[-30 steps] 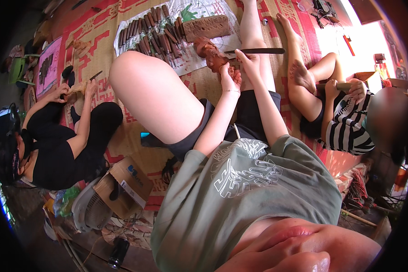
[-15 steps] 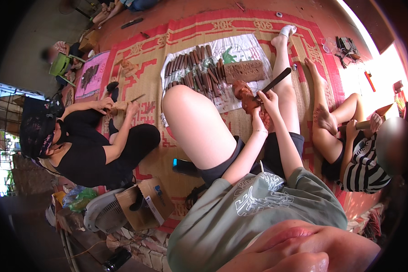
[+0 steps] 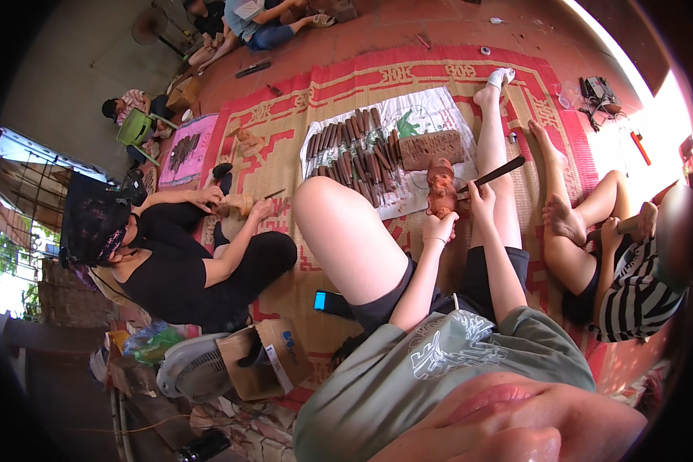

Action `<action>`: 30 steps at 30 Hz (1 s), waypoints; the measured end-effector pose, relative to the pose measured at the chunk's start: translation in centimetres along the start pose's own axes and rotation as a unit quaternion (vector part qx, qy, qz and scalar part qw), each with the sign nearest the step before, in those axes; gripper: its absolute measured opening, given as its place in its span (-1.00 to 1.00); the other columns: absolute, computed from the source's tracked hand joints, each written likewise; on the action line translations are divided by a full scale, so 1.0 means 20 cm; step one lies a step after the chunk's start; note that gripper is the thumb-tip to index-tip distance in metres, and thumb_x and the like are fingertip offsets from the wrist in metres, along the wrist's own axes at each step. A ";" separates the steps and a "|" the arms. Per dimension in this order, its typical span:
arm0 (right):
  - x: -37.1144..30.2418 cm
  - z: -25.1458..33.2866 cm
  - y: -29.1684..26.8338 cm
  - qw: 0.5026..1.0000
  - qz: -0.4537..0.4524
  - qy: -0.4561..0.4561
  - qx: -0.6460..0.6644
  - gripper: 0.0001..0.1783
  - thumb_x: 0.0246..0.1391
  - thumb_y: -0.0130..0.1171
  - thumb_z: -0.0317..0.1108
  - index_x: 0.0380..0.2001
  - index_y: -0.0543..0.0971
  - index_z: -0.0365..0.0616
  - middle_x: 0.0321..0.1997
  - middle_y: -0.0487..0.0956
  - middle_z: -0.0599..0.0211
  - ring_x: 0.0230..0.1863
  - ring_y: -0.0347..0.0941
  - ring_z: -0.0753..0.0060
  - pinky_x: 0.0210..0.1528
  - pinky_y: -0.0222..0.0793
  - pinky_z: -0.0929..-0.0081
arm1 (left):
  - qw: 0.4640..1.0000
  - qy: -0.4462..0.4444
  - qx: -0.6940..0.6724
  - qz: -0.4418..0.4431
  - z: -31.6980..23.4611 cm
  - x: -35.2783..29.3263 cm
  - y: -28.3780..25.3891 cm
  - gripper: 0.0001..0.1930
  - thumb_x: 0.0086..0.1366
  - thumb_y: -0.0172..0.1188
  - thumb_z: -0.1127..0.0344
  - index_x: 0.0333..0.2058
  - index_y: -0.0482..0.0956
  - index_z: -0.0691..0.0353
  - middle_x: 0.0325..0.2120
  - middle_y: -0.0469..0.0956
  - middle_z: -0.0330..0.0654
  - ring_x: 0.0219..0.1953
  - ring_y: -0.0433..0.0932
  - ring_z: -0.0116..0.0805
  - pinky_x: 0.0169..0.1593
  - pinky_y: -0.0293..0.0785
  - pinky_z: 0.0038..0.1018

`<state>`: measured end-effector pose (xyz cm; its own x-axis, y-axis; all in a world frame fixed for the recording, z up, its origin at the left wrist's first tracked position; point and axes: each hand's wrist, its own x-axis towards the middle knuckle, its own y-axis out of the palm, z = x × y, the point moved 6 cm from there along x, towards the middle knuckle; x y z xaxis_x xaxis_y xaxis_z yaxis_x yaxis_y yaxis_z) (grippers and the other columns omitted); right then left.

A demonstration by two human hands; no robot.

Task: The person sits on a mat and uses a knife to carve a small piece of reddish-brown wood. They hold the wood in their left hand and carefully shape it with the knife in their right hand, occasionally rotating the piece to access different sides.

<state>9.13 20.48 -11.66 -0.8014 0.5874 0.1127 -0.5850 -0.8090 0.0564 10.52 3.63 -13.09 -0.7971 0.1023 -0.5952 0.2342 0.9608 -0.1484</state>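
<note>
A reddish-brown carved wooden figurine (image 3: 441,187) stands nearly upright in front of me, over the white cloth's near right corner. My left hand (image 3: 439,229) is closed around its lower end. In my right hand (image 3: 481,200), fingers wrapped round it, is a carving tool (image 3: 502,172) with a long dark handle slanting up to the right. The tool's working end meets the figurine's right side; the exact contact is too small to make out. Beyond the figurine, a carved brown block (image 3: 431,150) lies on the white cloth (image 3: 439,104) beside several rows of wooden-handled tools (image 3: 354,146).
A patterned mat (image 3: 285,115) spreads beneath. At left a person in black (image 3: 169,262) works a pale wood piece (image 3: 239,204); at right sits a person in stripes (image 3: 631,300). A phone (image 3: 333,303), cardboard box (image 3: 266,358) and grey fan (image 3: 192,369) lie left of me.
My view has shifted, so the surroundings appear farther right and lower. The figurine has turned more upright in my left hand, and the tool in my right hand lies at a flatter slant.
</note>
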 end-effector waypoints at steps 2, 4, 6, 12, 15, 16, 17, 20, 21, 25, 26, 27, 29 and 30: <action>-0.01 0.00 0.00 1.000 0.004 0.009 -0.009 -0.84 0.06 0.11 -0.37 -0.43 0.54 -0.28 -0.62 0.48 0.46 -0.60 0.34 0.68 -0.56 0.24 0.67 | 0.979 0.056 0.189 -0.052 -0.04 0.00 -0.08 -0.63 -0.21 0.24 0.11 -0.65 0.51 0.40 -0.63 0.53 0.07 -0.54 0.57 -0.15 -0.45 0.50 -0.31; -0.01 -0.01 -0.02 1.000 0.002 0.012 -0.017 -0.83 0.06 0.11 -0.36 -0.43 0.54 -0.28 -0.63 0.48 0.46 -0.61 0.33 0.68 -0.58 0.23 0.67 | 0.922 0.141 0.338 -0.128 -0.24 -0.16 -0.12 -0.63 -0.22 0.23 0.14 -0.63 0.52 0.43 -0.57 0.54 0.14 -0.44 0.57 -0.03 -0.32 0.51 -0.22; -0.01 -0.01 -0.02 1.000 0.006 0.013 -0.020 -0.83 0.06 0.12 -0.36 -0.43 0.54 -0.28 -0.63 0.48 0.46 -0.62 0.33 0.69 -0.59 0.22 0.68 | 0.921 0.125 0.351 -0.113 -0.26 -0.16 -0.12 -0.64 -0.21 0.22 0.17 -0.55 0.51 0.43 -0.49 0.54 0.17 -0.34 0.55 0.03 -0.23 0.48 -0.18; -0.03 0.03 -0.02 0.999 -0.016 0.029 0.005 -0.81 0.06 0.13 -0.33 -0.47 0.54 -0.27 -0.66 0.45 0.46 -0.65 0.30 0.69 -0.62 0.19 0.68 | 0.934 0.128 0.277 -0.189 -0.22 -0.02 -0.24 -0.30 -0.18 0.21 0.30 -0.05 0.14 0.51 -0.23 0.44 0.27 -0.12 0.44 0.14 0.00 0.36 -0.23; -0.03 0.02 -0.01 0.999 -0.019 0.025 0.019 -0.80 0.05 0.14 -0.33 -0.50 0.53 -0.27 -0.67 0.44 0.46 -0.65 0.30 0.68 -0.62 0.19 0.66 | 0.930 0.149 0.259 -0.215 -0.24 0.06 -0.29 -0.30 -0.19 0.26 0.26 -0.10 0.16 0.52 -0.25 0.45 0.27 -0.15 0.46 0.14 -0.04 0.37 -0.22; -0.03 0.00 -0.01 0.999 -0.017 0.027 0.020 -0.80 0.05 0.14 -0.32 -0.50 0.52 -0.27 -0.67 0.44 0.46 -0.65 0.30 0.68 -0.62 0.19 0.66 | 0.927 0.177 0.241 -0.227 -0.26 0.07 -0.30 -0.32 -0.18 0.27 0.23 -0.13 0.18 0.52 -0.28 0.46 0.27 -0.17 0.47 0.14 -0.05 0.37 -0.21; -0.03 0.00 -0.01 0.999 -0.016 0.023 0.020 -0.79 0.05 0.14 -0.32 -0.50 0.52 -0.27 -0.67 0.44 0.46 -0.65 0.30 0.68 -0.62 0.19 0.66 | 0.924 0.190 0.228 -0.242 -0.28 0.09 -0.31 -0.35 -0.16 0.26 0.21 -0.15 0.19 0.51 -0.29 0.46 0.27 -0.18 0.47 0.15 -0.07 0.38 -0.19; -0.03 0.04 -0.06 0.999 -0.029 0.012 0.010 -0.80 0.06 0.13 -0.32 -0.49 0.52 -0.26 -0.66 0.45 0.44 -0.65 0.32 0.68 -0.62 0.19 0.69 | 0.918 0.210 0.202 -0.268 -0.35 0.19 -0.28 -0.44 -0.07 0.21 0.16 -0.21 0.23 0.46 -0.30 0.46 0.25 -0.20 0.47 0.16 -0.11 0.39 -0.11; -0.04 0.04 -0.04 1.000 -0.022 0.014 0.008 -0.80 0.06 0.13 -0.32 -0.47 0.52 -0.26 -0.66 0.46 0.44 -0.65 0.32 0.68 -0.63 0.19 0.71 | 0.915 0.192 0.235 -0.266 -0.43 0.10 -0.28 -0.53 0.01 0.13 0.09 -0.29 0.31 0.43 -0.36 0.48 0.23 -0.26 0.50 0.13 -0.16 0.41 -0.11; -0.05 0.07 -0.01 0.998 0.000 0.018 0.055 -0.80 0.07 0.12 -0.31 -0.46 0.52 -0.25 -0.65 0.49 0.39 -0.66 0.34 0.68 -0.62 0.22 0.73 | 0.870 0.258 0.311 -0.283 -0.52 0.10 -0.24 -0.60 0.04 0.09 0.00 -0.49 0.43 0.30 -0.50 0.54 0.08 -0.39 0.53 0.05 -0.30 0.42 -0.16; -0.06 0.06 -0.01 0.998 0.002 0.020 0.054 -0.80 0.07 0.12 -0.31 -0.46 0.52 -0.26 -0.65 0.50 0.38 -0.66 0.34 0.67 -0.62 0.22 0.73 | 0.866 0.271 0.320 -0.273 -0.56 0.07 -0.22 -0.62 0.04 0.09 0.01 -0.51 0.43 0.29 -0.50 0.54 0.07 -0.39 0.53 0.03 -0.31 0.42 -0.16; -0.05 0.05 -0.01 0.998 0.002 0.023 0.053 -0.79 0.07 0.12 -0.31 -0.47 0.51 -0.26 -0.65 0.50 0.36 -0.67 0.34 0.67 -0.62 0.23 0.73 | 0.862 0.284 0.328 -0.260 -0.60 0.05 -0.20 -0.63 0.04 0.09 0.01 -0.53 0.44 0.28 -0.51 0.54 0.06 -0.40 0.53 0.02 -0.32 0.42 -0.16; -0.04 0.02 -0.02 0.999 0.002 0.029 0.046 -0.79 0.07 0.13 -0.31 -0.46 0.51 -0.27 -0.66 0.51 0.35 -0.68 0.35 0.67 -0.62 0.24 0.73 | 0.858 0.293 0.340 -0.251 -0.67 0.02 -0.16 -0.66 0.05 0.08 0.04 -0.61 0.44 0.24 -0.54 0.54 0.03 -0.42 0.53 0.01 -0.35 0.42 -0.17; -0.04 0.02 -0.01 0.999 0.006 0.032 0.043 -0.79 0.07 0.13 -0.31 -0.46 0.51 -0.28 -0.66 0.50 0.35 -0.68 0.35 0.66 -0.62 0.24 0.72 | 0.854 0.298 0.345 -0.250 -0.69 0.05 -0.17 -0.66 0.05 0.08 0.04 -0.61 0.45 0.24 -0.55 0.53 0.04 -0.43 0.53 0.02 -0.36 0.42 -0.17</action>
<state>9.97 20.17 -11.41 -0.8161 0.5757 0.0497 -0.5648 -0.8129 0.1418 1.32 4.09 -2.35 -0.9872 0.0335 0.1557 -0.1101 0.5632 -0.8190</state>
